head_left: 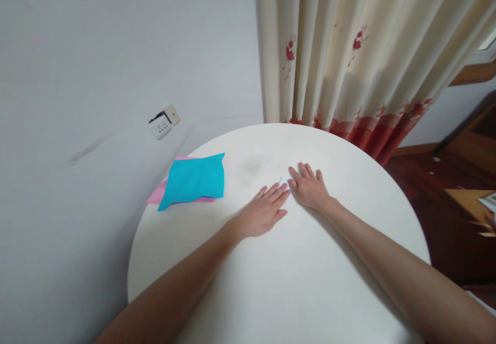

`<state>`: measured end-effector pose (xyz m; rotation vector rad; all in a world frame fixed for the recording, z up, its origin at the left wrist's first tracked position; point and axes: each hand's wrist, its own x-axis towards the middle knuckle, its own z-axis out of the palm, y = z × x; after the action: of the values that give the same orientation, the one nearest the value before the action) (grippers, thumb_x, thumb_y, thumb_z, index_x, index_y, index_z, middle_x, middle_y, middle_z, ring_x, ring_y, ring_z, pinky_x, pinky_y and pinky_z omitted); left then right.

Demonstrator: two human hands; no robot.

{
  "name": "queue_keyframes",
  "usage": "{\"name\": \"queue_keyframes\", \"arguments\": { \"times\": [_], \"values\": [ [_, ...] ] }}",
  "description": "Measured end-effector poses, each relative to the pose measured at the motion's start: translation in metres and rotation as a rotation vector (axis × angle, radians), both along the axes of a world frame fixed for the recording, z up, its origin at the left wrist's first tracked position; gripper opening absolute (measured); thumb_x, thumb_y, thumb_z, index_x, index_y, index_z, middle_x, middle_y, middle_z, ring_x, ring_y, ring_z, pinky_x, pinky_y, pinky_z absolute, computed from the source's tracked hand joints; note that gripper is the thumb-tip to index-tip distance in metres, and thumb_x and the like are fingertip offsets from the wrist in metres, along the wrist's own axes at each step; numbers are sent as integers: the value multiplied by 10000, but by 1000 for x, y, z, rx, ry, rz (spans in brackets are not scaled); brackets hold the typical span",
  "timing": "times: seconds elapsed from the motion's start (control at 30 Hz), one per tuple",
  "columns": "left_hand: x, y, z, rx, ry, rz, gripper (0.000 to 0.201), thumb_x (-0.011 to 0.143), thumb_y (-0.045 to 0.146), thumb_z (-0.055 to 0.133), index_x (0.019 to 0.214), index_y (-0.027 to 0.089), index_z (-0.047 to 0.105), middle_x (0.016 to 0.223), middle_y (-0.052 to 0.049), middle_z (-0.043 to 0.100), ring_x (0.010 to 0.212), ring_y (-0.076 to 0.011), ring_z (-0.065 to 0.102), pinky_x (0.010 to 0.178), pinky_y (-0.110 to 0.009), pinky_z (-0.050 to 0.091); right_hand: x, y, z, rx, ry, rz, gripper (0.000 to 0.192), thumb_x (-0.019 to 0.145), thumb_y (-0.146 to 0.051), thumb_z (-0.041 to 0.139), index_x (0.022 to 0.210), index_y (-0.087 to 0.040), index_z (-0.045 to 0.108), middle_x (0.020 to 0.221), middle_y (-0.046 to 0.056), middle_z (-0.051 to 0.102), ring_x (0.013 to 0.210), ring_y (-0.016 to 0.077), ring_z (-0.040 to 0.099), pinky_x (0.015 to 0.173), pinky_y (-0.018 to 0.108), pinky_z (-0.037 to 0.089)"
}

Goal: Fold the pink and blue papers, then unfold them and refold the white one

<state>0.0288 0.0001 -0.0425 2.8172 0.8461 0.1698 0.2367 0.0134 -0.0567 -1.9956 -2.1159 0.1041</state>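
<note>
A wall socket (164, 122) sits on the grey wall at about ten o'clock from the hands. On the round white table (271, 282), at nine o'clock and well apart from the hands, a turquoise paper sheet (194, 180) lies on top of a pink sheet (158, 194), both reaching the table's left rim. Nothing stands between these sheets and the hands.

The left hand (263, 210) lies flat, palm down, fingers stretched out and together, pointing toward one o'clock. The right hand (309, 185) lies flat too, fingers spread loosely toward eleven o'clock. Their fingertips nearly meet over a small white paper piece (284, 180), mostly covered, with only a corner showing; both hands press on it and neither closes round anything.

A cream curtain with red flowers (349, 49) hangs at twelve to one o'clock behind the far rim. Bare tabletop spreads from four to seven o'clock around the forearms. Dark wooden floor (437, 220) lies past the right rim at three o'clock.
</note>
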Motion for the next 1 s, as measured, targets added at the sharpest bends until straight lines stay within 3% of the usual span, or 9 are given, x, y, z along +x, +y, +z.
{"name": "queue_keyframes", "arguments": {
  "times": [0.07,0.13,0.27,0.43,0.53,0.63,0.8,1.0],
  "values": [
    [0,-4,0,17,39,6,611,1016,432,330,1554,183,180,1629,-126,139,1515,-252,83,1204,-509,167,1,0,0,3,6,-2,527,1022,-420,257,1504,-223,336,1608,160,248,1487,348,174,1133,639,176],
    [0,-4,0,26,14,33,608,1008,407,372,1548,183,205,1619,-131,194,1506,-237,158,1201,-472,208,1,0,0,-3,10,-3,532,1021,-425,255,1505,-219,334,1610,159,244,1488,348,169,1137,637,174],
    [3,7,0,16,-130,130,438,968,216,451,1402,181,501,1502,-102,466,1389,-185,435,1173,-354,320,2,1,-1,-6,9,-2,528,1019,-405,275,1509,-218,330,1607,163,249,1487,347,179,1138,630,185],
    [4,19,4,-9,-241,181,282,887,121,553,1104,173,724,1213,-84,695,1123,-212,636,1055,-356,459,1,0,-1,62,-30,1,541,1024,-403,260,1531,-215,292,1625,176,175,1500,351,114,1121,681,156],
    [-3,26,8,-47,-306,187,252,845,105,605,1038,188,745,1076,-69,719,1009,-204,653,967,-335,500,-1,-1,1,83,-67,123,533,1028,-373,259,1543,-238,267,1641,136,131,1510,327,67,1125,699,94],
    [-16,36,12,-167,-355,245,321,847,112,589,1136,179,711,1051,-71,722,915,-182,670,848,-288,529,-2,0,2,32,-54,211,528,1024,-323,252,1542,-228,275,1633,129,174,1505,317,120,1133,678,137],
    [-27,44,15,-247,-431,477,234,883,192,542,998,165,744,958,-70,757,867,-184,688,810,-277,513,-1,0,1,-5,-29,233,515,1023,-319,240,1519,-218,331,1609,137,255,1480,323,223,1130,657,195],
    [-16,30,16,-270,-330,450,185,753,260,723,914,176,759,840,-35,737,744,-177,648,682,-262,467,-2,-3,1,5,-34,208,503,1021,-310,247,1504,-220,356,1603,136,273,1472,330,242,1121,645,231]
  ]
}}
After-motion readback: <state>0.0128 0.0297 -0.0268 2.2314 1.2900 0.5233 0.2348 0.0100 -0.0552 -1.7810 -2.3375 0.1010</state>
